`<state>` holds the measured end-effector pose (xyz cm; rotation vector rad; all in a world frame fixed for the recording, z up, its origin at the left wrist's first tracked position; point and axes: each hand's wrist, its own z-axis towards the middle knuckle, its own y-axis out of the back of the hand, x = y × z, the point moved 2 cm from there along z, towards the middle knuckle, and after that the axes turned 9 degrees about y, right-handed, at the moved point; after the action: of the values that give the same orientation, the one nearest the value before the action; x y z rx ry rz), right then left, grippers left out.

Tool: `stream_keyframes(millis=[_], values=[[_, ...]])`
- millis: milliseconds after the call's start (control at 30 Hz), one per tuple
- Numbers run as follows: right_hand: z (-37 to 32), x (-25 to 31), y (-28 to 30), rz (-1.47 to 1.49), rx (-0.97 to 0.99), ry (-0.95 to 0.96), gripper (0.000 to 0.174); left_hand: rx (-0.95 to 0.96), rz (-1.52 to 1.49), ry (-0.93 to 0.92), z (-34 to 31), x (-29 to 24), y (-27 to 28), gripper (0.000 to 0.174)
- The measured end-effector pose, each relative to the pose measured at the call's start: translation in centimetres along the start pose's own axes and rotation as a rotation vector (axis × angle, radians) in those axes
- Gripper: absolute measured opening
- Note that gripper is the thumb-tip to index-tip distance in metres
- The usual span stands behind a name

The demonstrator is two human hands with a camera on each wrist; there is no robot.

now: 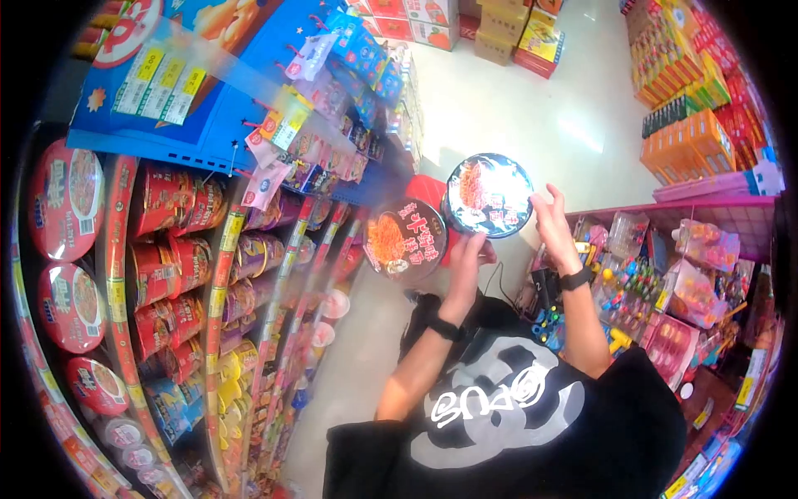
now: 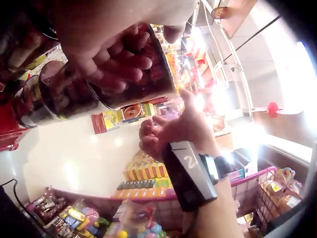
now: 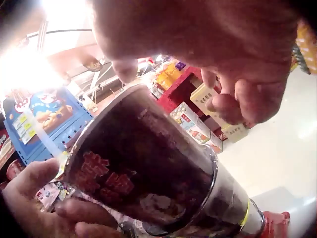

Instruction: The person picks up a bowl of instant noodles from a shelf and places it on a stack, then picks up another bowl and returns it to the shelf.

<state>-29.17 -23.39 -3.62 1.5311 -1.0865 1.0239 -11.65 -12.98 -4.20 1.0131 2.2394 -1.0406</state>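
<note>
A noodle tub with a shiny dark-rimmed lid (image 1: 489, 195) tops a stack of tubs, whose dark sides show in both wrist views. My left hand (image 1: 467, 268) is at the near edge of this tub, its fingers bent against the side (image 2: 153, 74). My right hand (image 1: 555, 223) is raised just right of the lid, fingers loosely bent. A gap shows between the right hand (image 3: 208, 64) and the tub (image 3: 143, 158) in the right wrist view. A second tub with a brown lid (image 1: 406, 239) is to the left. Part of something red (image 1: 426, 190) shows between the tubs.
Shelves of noodle tubs (image 1: 170, 270) line the left, beside a blue display panel (image 1: 195, 145) with hanging packets. A pink-edged rack of toys (image 1: 615, 274) is on the right. Cartons (image 1: 686, 150) are stacked at the far right, others (image 1: 499, 33) beyond the pale floor.
</note>
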Motion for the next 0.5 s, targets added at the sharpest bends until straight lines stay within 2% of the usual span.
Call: stream_keyframes(millis=[100, 167, 200, 267, 333, 400, 467, 500], values=[[0.3, -1.0, 0.8, 0.016, -0.052, 0.025, 0.071, 0.086, 0.191, -0.06, -1.3, 0.6, 0.8, 0.027], [-0.6, 2.0, 0.8, 0.029, -0.128, 0.108, 0.065, 0.194, 0.306, -0.085, -2.2, 0.6, 1.0, 0.026], [-1.7, 3.9, 0.6, 0.071, -0.16, 0.167, 0.061, 0.174, 0.576, -0.023, -2.7, 1.3, 1.9, 0.027], [-3.8, 6.0, 0.3, 0.098, -0.179, 0.247, 0.059, 0.257, 0.681, -0.005, -7.4, -1.4, 1.1, 0.031], [-6.1, 9.2, -1.3, 0.109, -0.105, 0.358, 0.051, 0.339, 0.839, -0.281, -9.9, -2.9, 3.0, 0.033], [-7.7, 11.0, -3.4, 0.094, 0.004, 0.355, 0.042, 0.293, 0.894, -0.458, -13.7, -5.2, 5.2, 0.031], [-9.4, 11.9, -6.7, 0.079, 0.055, 0.44, 0.038, 0.229, 0.797, -0.511, -17.2, -6.4, 8.7, 0.03], [-10.3, 12.5, -7.6, 0.004, 0.131, 0.503, 0.038, 0.121, 0.732, -0.465, -19.3, -6.6, 9.8, 0.029]])
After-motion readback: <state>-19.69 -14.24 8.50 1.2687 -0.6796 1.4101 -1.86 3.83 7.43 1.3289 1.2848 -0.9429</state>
